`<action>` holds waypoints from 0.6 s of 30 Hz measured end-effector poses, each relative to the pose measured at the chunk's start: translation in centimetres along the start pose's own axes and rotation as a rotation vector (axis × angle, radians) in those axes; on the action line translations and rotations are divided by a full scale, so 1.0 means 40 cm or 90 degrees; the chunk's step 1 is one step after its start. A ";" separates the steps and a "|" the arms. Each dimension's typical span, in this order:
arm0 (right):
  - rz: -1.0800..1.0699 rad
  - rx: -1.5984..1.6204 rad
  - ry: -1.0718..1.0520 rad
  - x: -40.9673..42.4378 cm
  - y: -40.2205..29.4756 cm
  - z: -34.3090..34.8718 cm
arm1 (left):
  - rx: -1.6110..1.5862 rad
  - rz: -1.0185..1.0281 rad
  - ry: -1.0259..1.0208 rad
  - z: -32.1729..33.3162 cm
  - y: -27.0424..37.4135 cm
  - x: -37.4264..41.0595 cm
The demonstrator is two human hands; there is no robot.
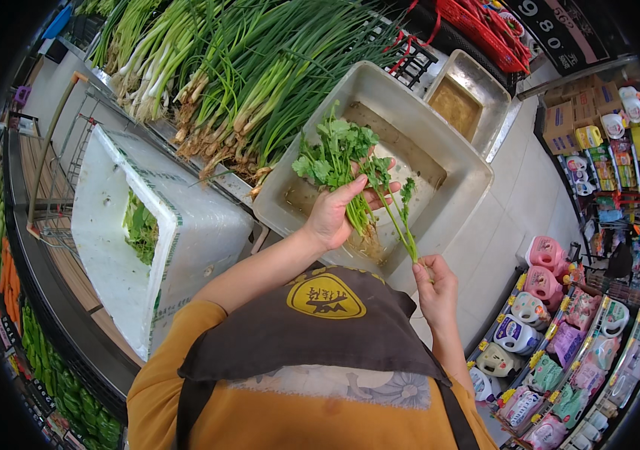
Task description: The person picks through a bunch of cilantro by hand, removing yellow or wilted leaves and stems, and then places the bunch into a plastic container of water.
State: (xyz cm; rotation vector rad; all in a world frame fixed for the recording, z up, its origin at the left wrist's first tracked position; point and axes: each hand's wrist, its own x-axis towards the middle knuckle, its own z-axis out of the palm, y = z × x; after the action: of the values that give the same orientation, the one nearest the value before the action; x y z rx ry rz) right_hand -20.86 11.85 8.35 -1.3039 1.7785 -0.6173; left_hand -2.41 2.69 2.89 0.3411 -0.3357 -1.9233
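Note:
My left hand point(332, 216) holds a leafy bunch of coriander point(339, 149), its roots hanging down below the fingers. In my right hand point(436, 284), thumb and fingers pinch the lower end of a coriander sprig point(401, 225). The top of that sprig reaches up beside the left fingers. Both hands are near the front side of a large grey plastic tub point(460, 216), and the left one is over it. Shallow cloudy water point(410, 143) with bits of plant lies in the tub.
Piled spring onions point(247, 95) lie behind the tub. To the left is a white foam box point(190, 219) with greens inside, near a wire shopping cart point(52, 163). A metal basin point(480, 84) and a red basket point(480, 34) are at upper right. Detergent shelves point(556, 337) line the right.

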 end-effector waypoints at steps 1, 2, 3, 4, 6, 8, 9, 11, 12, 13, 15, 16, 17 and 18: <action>-0.015 -0.017 0.006 -0.001 0.004 -0.005 | 0.002 -0.001 -0.001 -0.003 0.001 0.000; -0.030 -0.034 0.012 0.000 0.010 -0.010 | 0.004 -0.001 -0.002 -0.004 0.001 0.000; -0.044 -0.050 0.019 0.000 0.015 -0.014 | 0.005 0.003 -0.003 -0.001 0.002 0.000; -0.040 -0.055 0.019 -0.001 0.018 -0.018 | 0.007 0.007 -0.005 0.004 0.005 -0.001; -0.031 -0.065 0.020 -0.002 0.022 -0.025 | 0.012 0.012 -0.004 0.005 0.006 -0.001; -0.021 -0.064 0.011 -0.002 0.021 -0.030 | 0.018 0.011 0.001 0.000 0.003 -0.001; -0.015 -0.064 0.008 -0.003 0.021 -0.034 | 0.020 0.009 0.002 0.001 0.003 -0.001; -0.019 0.003 -0.003 0.002 0.037 -0.044 | 0.024 0.005 0.003 0.001 0.003 0.000; -0.021 0.036 -0.008 0.002 0.039 -0.047 | 0.013 -0.004 0.017 -0.003 0.001 0.001; -0.029 0.079 -0.001 0.005 0.030 -0.053 | 0.002 -0.013 0.031 -0.011 -0.001 0.006; -0.044 0.166 0.014 0.019 -0.018 -0.073 | -0.039 -0.044 0.078 -0.024 -0.009 0.013; -0.050 0.183 0.015 0.029 -0.050 -0.083 | -0.069 -0.063 0.113 -0.031 -0.012 0.013; -0.081 0.191 0.029 0.043 -0.076 -0.086 | -0.099 -0.081 0.149 -0.035 -0.016 0.012; -0.110 0.196 0.049 0.056 -0.105 -0.086 | -0.117 -0.095 0.181 -0.029 -0.016 0.012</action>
State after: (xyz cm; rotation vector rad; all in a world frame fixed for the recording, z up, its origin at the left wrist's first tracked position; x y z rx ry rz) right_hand -21.79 8.06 12.70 -1.2389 1.5640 -1.0075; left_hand -2.70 2.39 1.54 0.5209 0.0559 -2.0005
